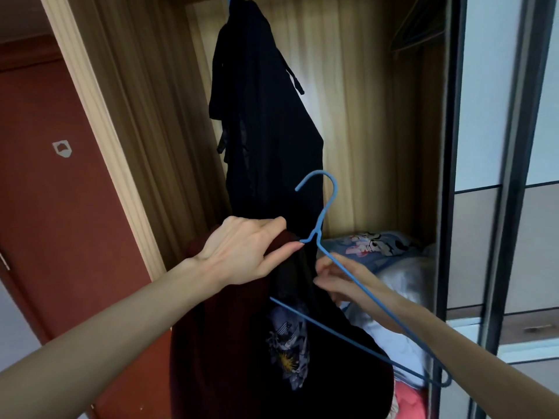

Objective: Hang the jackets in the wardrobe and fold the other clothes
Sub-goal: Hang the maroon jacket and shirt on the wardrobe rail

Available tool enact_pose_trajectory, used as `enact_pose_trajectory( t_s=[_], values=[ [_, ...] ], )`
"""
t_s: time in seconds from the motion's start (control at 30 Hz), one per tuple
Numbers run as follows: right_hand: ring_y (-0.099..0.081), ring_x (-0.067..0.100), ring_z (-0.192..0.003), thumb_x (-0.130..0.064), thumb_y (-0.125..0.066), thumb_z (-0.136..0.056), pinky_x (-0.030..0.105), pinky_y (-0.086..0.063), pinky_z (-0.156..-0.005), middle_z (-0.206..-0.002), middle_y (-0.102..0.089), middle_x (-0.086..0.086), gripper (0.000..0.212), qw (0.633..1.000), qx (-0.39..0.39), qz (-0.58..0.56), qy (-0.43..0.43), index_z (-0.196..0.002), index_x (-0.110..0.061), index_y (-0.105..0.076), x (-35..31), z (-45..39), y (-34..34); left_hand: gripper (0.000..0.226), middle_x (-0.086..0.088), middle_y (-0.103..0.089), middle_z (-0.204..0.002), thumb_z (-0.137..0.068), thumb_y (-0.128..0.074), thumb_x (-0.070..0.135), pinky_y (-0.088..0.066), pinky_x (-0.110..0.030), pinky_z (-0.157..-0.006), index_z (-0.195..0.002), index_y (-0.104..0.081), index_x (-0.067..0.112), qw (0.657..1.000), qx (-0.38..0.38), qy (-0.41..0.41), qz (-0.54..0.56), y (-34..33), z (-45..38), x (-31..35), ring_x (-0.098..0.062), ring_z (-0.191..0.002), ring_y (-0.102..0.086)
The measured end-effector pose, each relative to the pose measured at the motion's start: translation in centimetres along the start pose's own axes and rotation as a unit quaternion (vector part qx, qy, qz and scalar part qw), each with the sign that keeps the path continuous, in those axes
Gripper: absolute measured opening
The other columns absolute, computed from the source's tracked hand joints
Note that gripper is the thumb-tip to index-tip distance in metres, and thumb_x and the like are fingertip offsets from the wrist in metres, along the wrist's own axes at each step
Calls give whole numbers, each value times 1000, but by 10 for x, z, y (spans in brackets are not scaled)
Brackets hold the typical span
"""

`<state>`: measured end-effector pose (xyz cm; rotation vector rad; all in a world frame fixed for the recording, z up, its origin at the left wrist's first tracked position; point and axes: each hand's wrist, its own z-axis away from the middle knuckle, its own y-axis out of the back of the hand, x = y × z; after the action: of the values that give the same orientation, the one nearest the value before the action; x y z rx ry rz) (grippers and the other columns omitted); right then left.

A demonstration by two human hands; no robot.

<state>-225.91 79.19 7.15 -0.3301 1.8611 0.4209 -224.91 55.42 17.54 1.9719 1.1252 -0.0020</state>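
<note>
Dark red jacket point(211, 343), below the hung black garment point(266, 122) in the wardrobe point(378, 146): left hand point(242, 252) fingers pinch collar onto blue hanger point(326, 237), right hand point(341, 279) fingers curl at its arm; risk: unseated shoulder slips off.

A red-brown door point(60, 192) stands beside pale wood-grain panelling point(363, 131).

A dark maroon jacket point(230, 343) with a printed graphic is draped over one arm of a blue wire hanger point(338, 267), which is tilted below a black garment point(266, 122) already hung inside the wooden wardrobe point(378, 146).
</note>
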Motion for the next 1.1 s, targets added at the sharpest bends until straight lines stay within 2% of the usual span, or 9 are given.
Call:
enact_pose_trajectory(
  t_s=[0.13, 0.23, 0.4, 0.57, 0.67, 0.77, 0.83, 0.93, 1.1],
  values=[
    [-51, 12, -73, -46, -89, -74, 27, -46, -68, -87, -55, -6, 51, 988, -11, 145, 57, -107, -22, -58, 10, 1, -9, 57, 9, -55, -64, -106, -30, 61, -43, -35, -40, -84, -56, 16, 1000, 25, 3, -4, 6, 3, -4, -14, -48, -52],
    [-49, 5, -72, -61, -83, -75, 33, -49, -70, -85, -51, -17, 47, 971, 8, 225, 74, -102, -35, -54, 19, 5, -13, 57, 10, -55, -64, -107, -30, 61, -43, -33, -39, -85, -58, 15, 999, 37, 11, -7, 9, 9, -6, -11, -48, -52],
    [-60, 13, -80, -45, -76, -90, 33, -44, -67, -94, -60, -12, 33, 945, -3, 307, 117, -110, -27, -56, 35, 6, -20, 59, 9, -55, -62, -107, -29, 62, -41, -32, -39, -84, -57, 15, 998, 32, 40, -19, 9, 20, -4, -12, -47, -53],
    [-65, 17, -109, -48, -63, -77, 27, -48, -76, -119, -63, -6, 78, 905, -18, 422, -44, -148, -26, -42, 71, 17, -12, 61, 10, -53, -60, -106, -25, 65, -46, -36, -42, -85, -56, 17, 996, 15, 81, -23, 10, 31, -7, -14, -48, -54],
    [-64, 20, -98, -27, -70, -84, 30, -48, -76, -106, -65, -4, 45, 894, -12, 443, -73, -125, -32, -53, 76, 11, 18, 61, 10, -56, -62, -106, -24, 65, -47, -35, -44, -88, -58, 17, 996, 0, 83, -30, 8, 46, -5, -13, -49, -56],
    [-66, 25, -101, -30, -63, -90, 41, -53, -80, -104, -69, -6, 22, 864, 25, 497, -83, -111, -32, -58, 68, 3, 48, 62, 9, -58, -62, -106, -26, 64, -43, -30, -44, -94, -64, 16, 995, -8, 93, -39, 3, 64, -6, -14, -49, -59],
    [-64, 28, -113, -29, -62, -94, 40, -51, -82, -115, -70, -1, 26, 846, 56, 524, -86, -121, -27, -61, 61, -2, 57, 63, 9, -57, -57, -106, -25, 64, -38, -27, -45, -93, -64, 15, 993, -9, 110, -44, 0, 77, -8, -16, -47, -59],
    [-59, 24, -117, -23, -66, -92, 34, -42, -77, -117, -65, -3, 26, 836, 75, 540, -63, -117, -30, -60, 48, -3, 65, 69, 3, -60, -54, -105, -27, 64, -49, -33, -44, -98, -68, 9, 987, -5, 155, -41, -1, 93, -14, -21, -48, -63],
    [-53, 20, -128, -12, -64, -88, 42, -49, -99, -135, -61, -10, 45, 824, 81, 557, -62, -128, -33, -64, 25, 7, 82, 70, -2, -61, -53, -103, -26, 65, -47, -33, -45, -99, -69, 10, 974, -29, 206, -94, -1, 122, -23, -29, -51, -65]
  ],
)
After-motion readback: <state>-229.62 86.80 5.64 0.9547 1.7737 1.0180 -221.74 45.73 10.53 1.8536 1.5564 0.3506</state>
